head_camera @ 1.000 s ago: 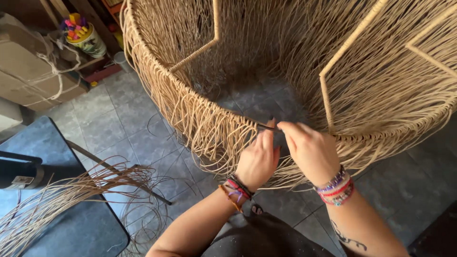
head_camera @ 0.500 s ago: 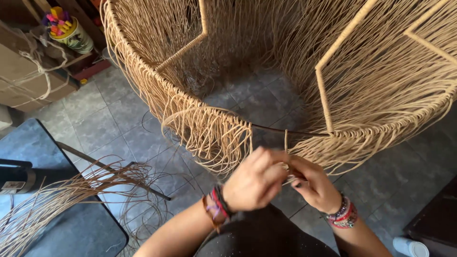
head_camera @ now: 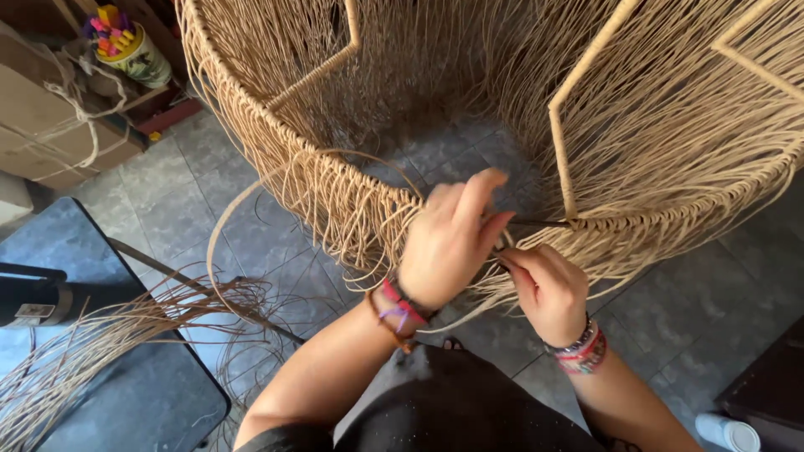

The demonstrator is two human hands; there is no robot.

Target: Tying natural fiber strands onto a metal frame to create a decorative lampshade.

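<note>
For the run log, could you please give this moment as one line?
left hand: on basket rim | right hand: pinching strand at rim | loose strands: on floor

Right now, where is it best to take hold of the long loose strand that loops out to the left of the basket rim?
Probably near its rim end, beside the left hand, coming from the outside. The strand arcs free out from the rim there, while its far end runs down into the tangle of cane over the table.

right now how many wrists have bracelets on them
2. The left hand has red and purple bands at its wrist, over the woven tan wicker frame; the right hand has a red beaded stack lower right. More may be hidden.
</note>
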